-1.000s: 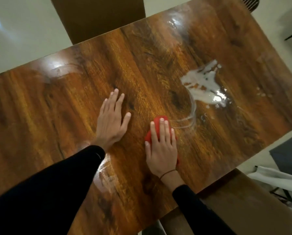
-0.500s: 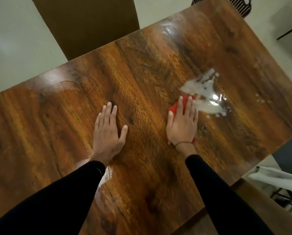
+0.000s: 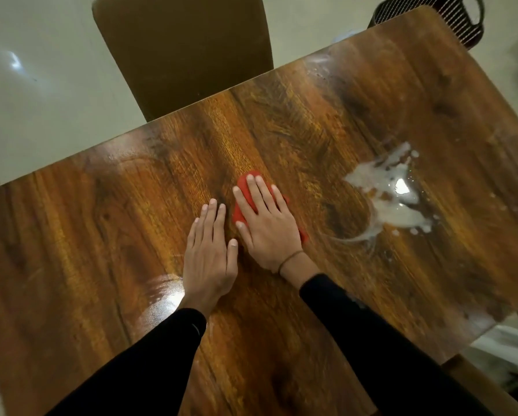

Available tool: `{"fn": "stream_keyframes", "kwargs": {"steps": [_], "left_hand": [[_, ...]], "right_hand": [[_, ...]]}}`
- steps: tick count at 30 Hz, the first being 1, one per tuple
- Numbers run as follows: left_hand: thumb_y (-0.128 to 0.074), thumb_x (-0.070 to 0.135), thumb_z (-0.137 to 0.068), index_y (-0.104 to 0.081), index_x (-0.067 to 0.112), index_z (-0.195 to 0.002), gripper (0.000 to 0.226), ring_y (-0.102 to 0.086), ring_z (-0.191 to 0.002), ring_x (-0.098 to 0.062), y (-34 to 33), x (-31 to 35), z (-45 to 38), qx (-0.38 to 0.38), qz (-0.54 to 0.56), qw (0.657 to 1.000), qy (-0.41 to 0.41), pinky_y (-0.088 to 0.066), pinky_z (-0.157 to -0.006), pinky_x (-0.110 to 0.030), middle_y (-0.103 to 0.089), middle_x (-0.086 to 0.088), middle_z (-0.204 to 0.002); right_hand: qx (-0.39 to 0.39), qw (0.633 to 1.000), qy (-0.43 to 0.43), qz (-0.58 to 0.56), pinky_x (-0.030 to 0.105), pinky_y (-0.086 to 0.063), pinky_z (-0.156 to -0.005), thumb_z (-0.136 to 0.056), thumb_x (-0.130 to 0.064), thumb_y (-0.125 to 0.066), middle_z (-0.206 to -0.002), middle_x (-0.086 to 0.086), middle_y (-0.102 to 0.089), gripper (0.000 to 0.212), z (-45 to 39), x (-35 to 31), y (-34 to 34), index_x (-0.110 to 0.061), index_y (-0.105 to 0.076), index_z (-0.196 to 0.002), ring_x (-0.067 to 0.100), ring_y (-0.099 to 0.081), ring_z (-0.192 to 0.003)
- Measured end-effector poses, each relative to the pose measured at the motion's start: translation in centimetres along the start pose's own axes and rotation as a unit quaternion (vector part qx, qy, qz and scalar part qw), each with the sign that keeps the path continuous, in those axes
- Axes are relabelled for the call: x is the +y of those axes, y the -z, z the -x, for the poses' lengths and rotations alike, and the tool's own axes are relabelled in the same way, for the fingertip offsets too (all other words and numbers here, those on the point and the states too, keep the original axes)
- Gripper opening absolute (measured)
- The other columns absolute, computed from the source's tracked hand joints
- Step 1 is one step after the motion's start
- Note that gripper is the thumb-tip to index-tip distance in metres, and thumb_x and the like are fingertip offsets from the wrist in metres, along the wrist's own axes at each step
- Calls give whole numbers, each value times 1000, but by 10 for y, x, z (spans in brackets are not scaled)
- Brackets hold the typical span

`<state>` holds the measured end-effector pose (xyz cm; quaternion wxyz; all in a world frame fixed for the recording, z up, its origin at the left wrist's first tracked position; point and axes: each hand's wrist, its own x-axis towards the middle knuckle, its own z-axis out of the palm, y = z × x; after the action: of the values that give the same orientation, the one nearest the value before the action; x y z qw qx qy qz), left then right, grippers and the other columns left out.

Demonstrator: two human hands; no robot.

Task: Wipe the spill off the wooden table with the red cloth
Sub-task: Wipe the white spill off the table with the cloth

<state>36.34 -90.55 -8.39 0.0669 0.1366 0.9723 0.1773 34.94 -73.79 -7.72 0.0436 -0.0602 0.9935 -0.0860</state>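
Observation:
A milky white spill [image 3: 390, 193] lies on the right part of the wooden table [image 3: 101, 235], with a thin wet arc trailing from its near edge. My right hand [image 3: 266, 223] presses flat on the red cloth [image 3: 242, 190] near the table's middle, well left of the spill; most of the cloth is hidden under the palm. My left hand [image 3: 209, 253] rests flat on the bare wood just left of the right hand, fingers straight and together.
A brown chair back [image 3: 185, 52] stands at the table's far edge. A dark slatted basket [image 3: 432, 16] sits beyond the far right corner. White fabric [image 3: 504, 349] lies off the table's near right edge. Small white droplets dot the wood around the spill.
My right hand has slid the cloth left, away from the spill's edge, to just beside my left hand. The left hand has stayed flat on the wood.

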Motion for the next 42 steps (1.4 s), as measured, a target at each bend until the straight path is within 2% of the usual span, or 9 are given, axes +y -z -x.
{"fn": "stream_keyframes", "kwargs": {"steps": [4,8,13,16,21,24,31,36,42], "left_hand": [[-34,50,-111,-18,12,-175,76,-6,-172,-20,-2,-3,-1,8,-11,1000,15,0,-139,-37,-12,-8,-184],[-34,57,-109,-14,14,-176,81,-2,-172,-20,-2,-3,-2,2,-16,1000,24,2,-138,-37,-8,-6,-185],[-38,57,-109,-15,12,-176,84,-3,-172,-23,-2,-4,-1,-3,-38,999,17,-5,-139,-43,-7,-8,-185],[-39,47,-109,-16,10,-175,80,-2,-172,-24,-1,-3,-2,0,-41,999,12,-10,-139,-47,-7,-10,-185],[-42,41,-106,-19,7,-174,80,-8,-172,-27,-2,-2,-3,5,-46,999,9,-13,-139,-49,-12,-13,-184],[-41,41,-105,-18,7,-175,80,-8,-172,-27,-2,-1,-4,-1,-47,999,13,-14,-138,-49,-12,-14,-184],[-43,39,-104,-19,9,-174,80,-10,-171,-26,-1,0,-3,7,-36,999,14,-13,-138,-49,-14,-13,-184],[-44,41,-105,-18,14,-175,79,-7,-172,-24,-2,-1,-2,13,-20,1000,16,-10,-139,-48,-13,-9,-184],[-42,43,-107,-13,15,-175,80,-4,-172,-22,-3,-5,0,15,-23,1000,5,-10,-139,-48,-10,-8,-185]], "right_hand": [[0,1000,17,15,54,-12,-141,-117,-51,-26,-186,17,-14,70,-83,6,9,-19,-20,-179,33,-10,-174],[22,994,-102,-4,54,-10,-141,-117,-52,-24,-186,17,-13,71,-127,33,20,-19,-19,-179,35,-9,-174],[50,960,-272,-39,56,-11,-141,-116,-52,-24,-186,19,-12,72,-96,77,25,-17,-18,-179,37,-9,-174],[55,946,-318,-37,57,-12,-141,-116,-50,-27,-186,19,-12,71,-36,76,21,-16,-20,-179,37,-9,-174],[45,940,-338,-29,58,-17,-139,-117,-48,-30,-188,14,-6,72,78,22,-2,-16,-16,-180,34,-5,-175],[19,955,-296,-29,57,-14,-139,-117,-50,-32,-188,12,2,75,117,-25,-18,-17,-11,-181,32,0,-175],[11,990,-136,-30,57,-12,-141,-118,-54,-30,-188,13,-1,73,60,-14,-13,-19,-14,-180,31,-1,-175],[42,975,-214,-38,55,-11,-141,-117,-51,-28,-187,15,-9,71,30,41,4,-19,-17,-180,32,-5,-175],[54,926,-372,-24,56,-11,-141,-117,-53,-26,-188,14,-6,73,83,85,8,-19,-14,-180,33,-4,-175]]}}
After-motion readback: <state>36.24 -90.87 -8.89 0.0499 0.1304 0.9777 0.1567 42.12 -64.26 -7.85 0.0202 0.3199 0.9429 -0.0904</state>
